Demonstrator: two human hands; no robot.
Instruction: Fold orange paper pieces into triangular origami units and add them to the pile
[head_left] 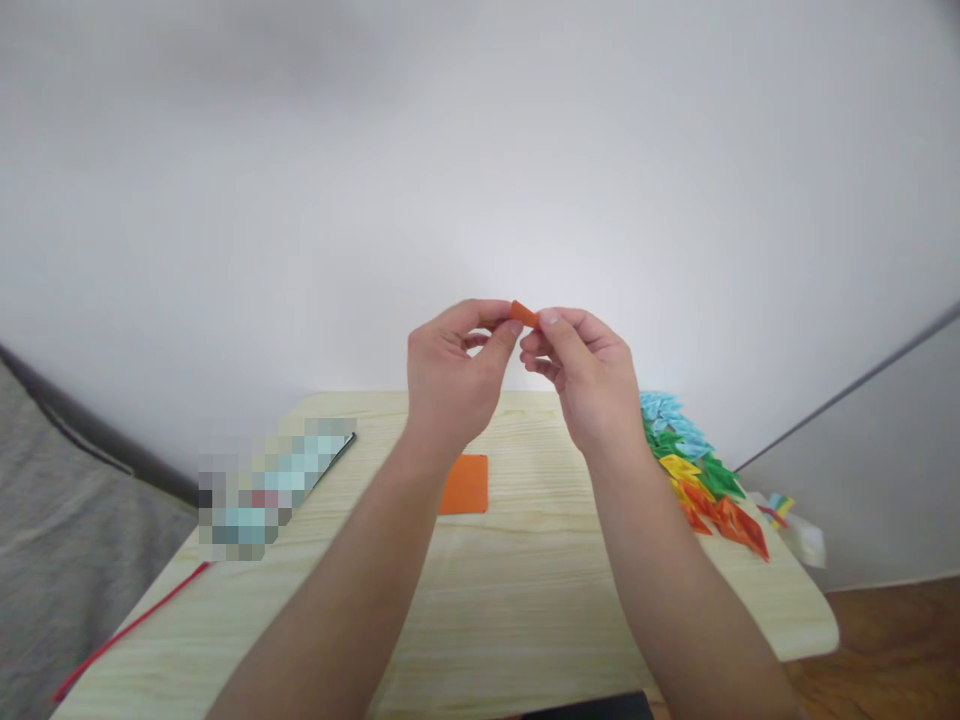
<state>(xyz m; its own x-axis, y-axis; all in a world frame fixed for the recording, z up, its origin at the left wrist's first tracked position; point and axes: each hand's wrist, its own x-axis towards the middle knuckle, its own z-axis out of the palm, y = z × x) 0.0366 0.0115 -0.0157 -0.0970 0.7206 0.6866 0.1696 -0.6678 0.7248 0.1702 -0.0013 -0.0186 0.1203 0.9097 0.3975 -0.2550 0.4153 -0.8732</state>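
A small folded piece of orange paper (pixel 524 314) is held up in front of the wall, above the table's back edge. My left hand (pixel 459 365) pinches its left end between thumb and fingers. At the other end, my right hand (pixel 583 362) grips it with thumb and forefinger, the remaining fingers curled below. Lower down, an orange paper square (pixel 466 484) lies flat on the wood-grain table (pixel 517 590), its left side partly covered by my left forearm.
Origami pieces in light blue (pixel 675 420), green (pixel 721 477), yellow (pixel 679 467) and orange (pixel 739 525) are lined up along the table's right side. A blurred-out device (pixel 281 490) with a red cord (pixel 131 632) lies at left. A dark object (pixel 589 706) shows at the front edge.
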